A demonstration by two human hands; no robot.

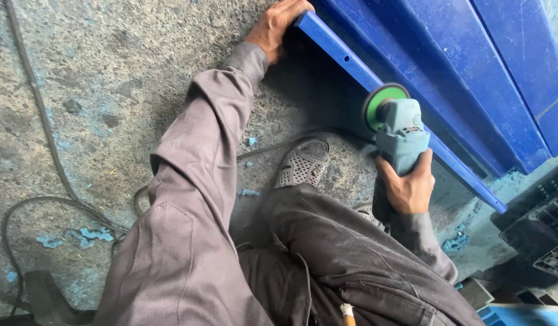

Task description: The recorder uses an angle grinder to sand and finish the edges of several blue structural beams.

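Observation:
My left hand (pixel 276 27) grips the upper end of a long blue painted metal bar (pixel 342 55) that runs diagonally down to the right. My right hand (pixel 409 187) holds a grey-green angle grinder (pixel 401 136) by its body. The grinder's green disc (pixel 381 104) sits against the edge of the blue bar, about midway along it. Both arms wear grey work sleeves. My grey perforated shoe (pixel 303 163) rests on the floor below the bar.
A large blue metal panel structure (pixel 472 66) lies behind the bar at the upper right. Black cables (pixel 43 199) snake across the paint-flecked concrete floor (pixel 98 90) on the left. Dark crates (pixel 541 229) stand at the lower right.

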